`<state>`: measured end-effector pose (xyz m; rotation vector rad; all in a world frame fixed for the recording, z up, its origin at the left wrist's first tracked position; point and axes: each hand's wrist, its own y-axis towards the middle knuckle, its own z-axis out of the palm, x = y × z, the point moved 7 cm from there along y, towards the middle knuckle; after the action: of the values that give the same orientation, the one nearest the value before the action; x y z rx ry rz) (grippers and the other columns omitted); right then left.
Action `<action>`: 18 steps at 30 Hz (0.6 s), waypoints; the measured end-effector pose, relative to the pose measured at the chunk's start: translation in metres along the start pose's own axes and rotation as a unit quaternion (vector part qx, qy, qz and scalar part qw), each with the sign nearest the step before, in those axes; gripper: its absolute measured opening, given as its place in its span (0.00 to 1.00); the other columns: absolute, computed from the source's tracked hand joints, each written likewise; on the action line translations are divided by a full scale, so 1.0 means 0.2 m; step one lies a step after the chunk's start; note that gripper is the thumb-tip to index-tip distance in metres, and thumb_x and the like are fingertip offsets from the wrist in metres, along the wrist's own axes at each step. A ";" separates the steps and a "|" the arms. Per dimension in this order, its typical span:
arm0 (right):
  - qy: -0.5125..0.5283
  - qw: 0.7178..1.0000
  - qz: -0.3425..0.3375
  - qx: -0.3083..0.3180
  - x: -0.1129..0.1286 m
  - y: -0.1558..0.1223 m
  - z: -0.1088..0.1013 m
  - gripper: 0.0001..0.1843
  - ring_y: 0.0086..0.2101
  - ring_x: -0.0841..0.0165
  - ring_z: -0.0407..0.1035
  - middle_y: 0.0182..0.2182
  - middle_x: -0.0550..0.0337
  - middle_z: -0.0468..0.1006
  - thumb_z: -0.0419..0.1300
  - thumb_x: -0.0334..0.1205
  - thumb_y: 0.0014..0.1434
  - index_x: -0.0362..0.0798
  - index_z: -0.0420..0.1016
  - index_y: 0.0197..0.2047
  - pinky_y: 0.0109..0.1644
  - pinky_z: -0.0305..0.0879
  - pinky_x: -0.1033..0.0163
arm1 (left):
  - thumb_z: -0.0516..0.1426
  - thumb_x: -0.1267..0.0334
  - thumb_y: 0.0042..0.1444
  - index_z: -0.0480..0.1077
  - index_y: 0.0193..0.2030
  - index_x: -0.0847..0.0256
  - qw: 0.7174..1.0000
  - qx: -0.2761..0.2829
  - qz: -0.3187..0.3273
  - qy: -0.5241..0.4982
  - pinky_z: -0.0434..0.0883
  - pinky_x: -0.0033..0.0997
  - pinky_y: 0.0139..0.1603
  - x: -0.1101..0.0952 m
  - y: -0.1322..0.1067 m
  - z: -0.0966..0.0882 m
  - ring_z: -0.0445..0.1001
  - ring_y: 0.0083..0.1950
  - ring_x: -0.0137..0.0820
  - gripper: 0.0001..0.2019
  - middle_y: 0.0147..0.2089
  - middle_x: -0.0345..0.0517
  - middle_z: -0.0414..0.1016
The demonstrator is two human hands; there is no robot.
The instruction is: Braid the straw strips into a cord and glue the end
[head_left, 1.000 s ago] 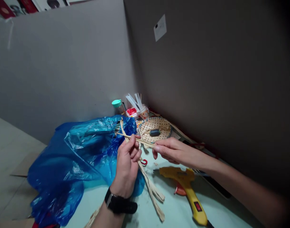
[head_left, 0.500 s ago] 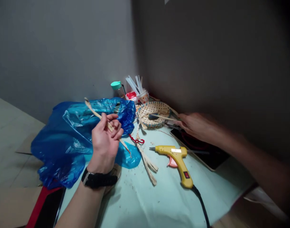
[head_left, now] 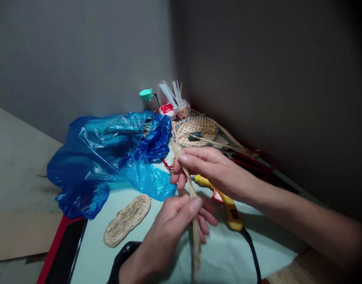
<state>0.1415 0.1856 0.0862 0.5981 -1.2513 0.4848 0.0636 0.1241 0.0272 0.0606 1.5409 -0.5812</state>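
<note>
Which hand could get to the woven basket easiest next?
Probably the right hand: it's closer to the woven basket, while the left hand is farther away. Both hands hold the pale strip, though.

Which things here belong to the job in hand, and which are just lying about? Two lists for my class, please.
Seem to belong:
pale strip, held by the left hand and right hand
perhaps the coiled oval piece and yellow glue gun, both unheld

Seem to be lying about:
green-lidded jar
patterned cup
blue plastic bag
woven basket
</note>
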 end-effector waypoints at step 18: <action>0.154 0.984 0.050 -0.071 -0.12 0.01 -0.13 0.09 0.18 0.81 0.43 0.22 0.70 0.57 0.55 0.41 0.63 0.45 0.67 0.35 0.17 0.36 0.74 | 0.63 0.54 0.49 0.70 0.31 0.58 0.878 -0.298 0.051 0.372 0.54 0.28 0.28 0.02 0.09 -0.32 0.65 0.26 0.33 0.11 0.24 0.40 0.70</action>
<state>0.1524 0.2032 0.0582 0.3261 -1.0138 0.5445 0.0108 0.1632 0.0133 -0.1229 2.3965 0.0578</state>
